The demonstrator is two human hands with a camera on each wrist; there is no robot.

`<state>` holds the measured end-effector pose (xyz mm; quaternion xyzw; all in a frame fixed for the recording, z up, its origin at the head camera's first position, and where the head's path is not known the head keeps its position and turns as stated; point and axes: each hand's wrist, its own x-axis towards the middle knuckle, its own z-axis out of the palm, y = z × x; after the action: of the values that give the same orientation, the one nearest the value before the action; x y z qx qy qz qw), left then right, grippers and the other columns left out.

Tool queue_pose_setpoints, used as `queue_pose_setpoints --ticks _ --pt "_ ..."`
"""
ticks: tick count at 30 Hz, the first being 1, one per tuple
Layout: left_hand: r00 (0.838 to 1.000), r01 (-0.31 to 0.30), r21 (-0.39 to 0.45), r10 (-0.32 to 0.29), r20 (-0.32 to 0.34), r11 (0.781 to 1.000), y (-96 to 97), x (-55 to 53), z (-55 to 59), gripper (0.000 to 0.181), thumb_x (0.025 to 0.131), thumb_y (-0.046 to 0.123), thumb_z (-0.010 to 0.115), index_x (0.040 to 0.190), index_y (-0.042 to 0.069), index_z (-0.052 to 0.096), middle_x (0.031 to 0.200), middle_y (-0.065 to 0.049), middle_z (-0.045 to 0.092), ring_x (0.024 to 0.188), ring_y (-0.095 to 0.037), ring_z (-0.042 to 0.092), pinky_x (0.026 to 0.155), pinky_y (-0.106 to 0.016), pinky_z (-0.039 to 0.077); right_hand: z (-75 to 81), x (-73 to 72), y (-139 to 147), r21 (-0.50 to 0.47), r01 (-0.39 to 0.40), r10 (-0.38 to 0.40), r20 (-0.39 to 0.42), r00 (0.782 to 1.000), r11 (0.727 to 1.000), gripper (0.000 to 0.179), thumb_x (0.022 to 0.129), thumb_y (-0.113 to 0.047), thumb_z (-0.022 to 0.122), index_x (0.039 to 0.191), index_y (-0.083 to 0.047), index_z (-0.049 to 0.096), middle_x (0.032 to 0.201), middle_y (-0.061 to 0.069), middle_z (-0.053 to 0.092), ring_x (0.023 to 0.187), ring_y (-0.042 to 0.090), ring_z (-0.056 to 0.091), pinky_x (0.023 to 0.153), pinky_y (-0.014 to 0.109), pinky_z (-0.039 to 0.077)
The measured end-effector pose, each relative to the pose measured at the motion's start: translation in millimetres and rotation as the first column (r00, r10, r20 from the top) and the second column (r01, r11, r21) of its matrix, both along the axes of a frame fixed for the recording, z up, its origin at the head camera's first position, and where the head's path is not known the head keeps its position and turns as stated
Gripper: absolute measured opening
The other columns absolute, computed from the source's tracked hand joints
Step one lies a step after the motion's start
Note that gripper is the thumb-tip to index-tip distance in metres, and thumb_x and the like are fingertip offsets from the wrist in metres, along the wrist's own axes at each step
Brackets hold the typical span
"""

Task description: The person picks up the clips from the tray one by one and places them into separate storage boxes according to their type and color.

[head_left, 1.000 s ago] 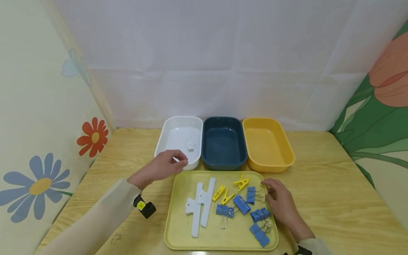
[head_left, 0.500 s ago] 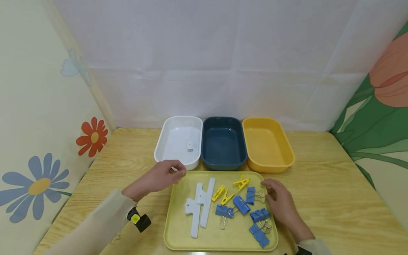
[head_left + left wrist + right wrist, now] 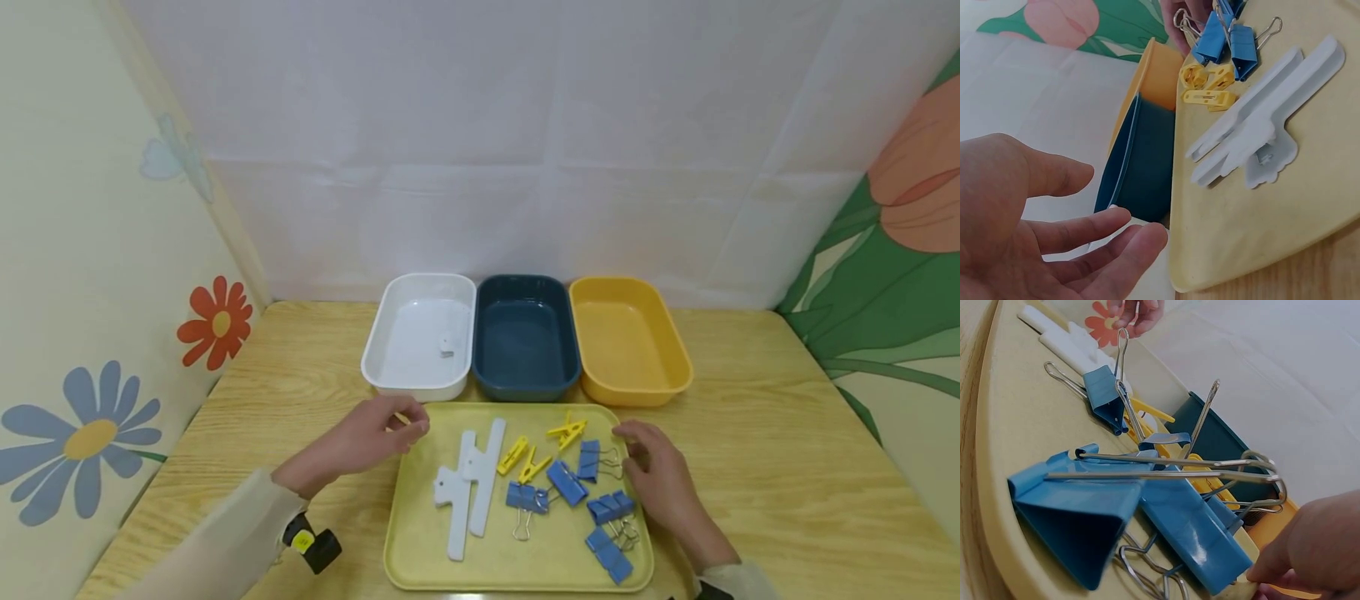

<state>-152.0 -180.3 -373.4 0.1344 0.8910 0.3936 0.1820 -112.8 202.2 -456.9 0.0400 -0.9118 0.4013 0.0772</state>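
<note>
Wooden table (image 3: pixel 772 400) | left hand (image 3: pixel 363 437) loosely parted | right hand (image 3: pixel 662 477) pinches tray (image 3: pixel 536 568) | wrist label (image 3: pixel 303 541) unreadable

Wooden table (image 3: pixel 765 433) | bears: yellow tray (image 3: pixel 525 565) | white bin (image 3: pixel 416 333) | teal bin (image 3: pixel 525 337) | orange bin (image 3: pixel 632 337)

Open air between my left hand (image 3: pixel 367 437) and the white clips (image 3: pixel 460 517); beside my right hand (image 3: pixel 663 479), blue clips (image 3: pixel 611 506) crowd the tray (image 3: pixel 517 571), wire handles (image 3: pixel 1210 477) jutting up!
</note>
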Motion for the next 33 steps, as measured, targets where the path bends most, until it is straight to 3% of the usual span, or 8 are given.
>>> queue_pose_setpoints --ticks 7,14,26,33 --pt "1.000 0.026 0.018 -0.026 -0.006 0.999 1.4 7.9 -4.2 0.022 0.095 0.022 0.058 0.105 0.004 0.065 0.102 -0.008 0.064 0.084 -0.017 0.064 0.068 -0.025 0.054 0.9 0.1 0 -0.015 0.002 -0.002 0.018 1.000 1.000 0.043 0.079 0.016 0.059 0.118 -0.003 0.062 0.129 0.018 0.056 0.099 0.028 0.063 0.084 0.040 0.054" --pt "0.999 0.023 0.020 -0.023 0.035 1.000 3.0 12.2 -11.5 0.024 0.094 0.025 0.061 0.104 0.005 0.067 0.099 -0.005 0.066 0.080 -0.015 0.064 0.067 -0.027 0.053 -0.1 0.1 0 -0.014 0.004 -0.004 0.008 1.000 1.000 0.043 0.079 0.016 0.060 0.117 -0.003 0.063 0.128 0.018 0.057 0.098 0.028 0.063 0.084 0.040 0.054" --pt "0.998 0.060 0.020 -0.060 -0.010 0.998 6.3 21.1 -21.8 0.016 0.090 0.023 0.065 0.096 0.008 0.067 0.094 -0.004 0.066 0.079 -0.014 0.062 0.064 -0.024 0.051 -0.6 -0.2 0 -0.009 0.003 -0.003 0.003 1.000 1.000 0.043 0.079 0.016 0.060 0.117 -0.003 0.063 0.128 0.017 0.057 0.098 0.027 0.062 0.084 0.040 0.054" --pt "0.997 0.056 0.008 -0.056 0.054 0.998 8.4 23.9 -29.8 0.014 0.091 0.024 0.065 0.095 0.011 0.068 0.094 -0.002 0.065 0.078 -0.012 0.060 0.063 -0.025 0.050 -0.6 -0.6 0 -0.002 0.006 -0.006 -0.014 1.000 1.000 0.042 0.078 0.016 0.061 0.116 -0.002 0.064 0.127 0.017 0.058 0.095 0.026 0.063 0.081 0.036 0.054"
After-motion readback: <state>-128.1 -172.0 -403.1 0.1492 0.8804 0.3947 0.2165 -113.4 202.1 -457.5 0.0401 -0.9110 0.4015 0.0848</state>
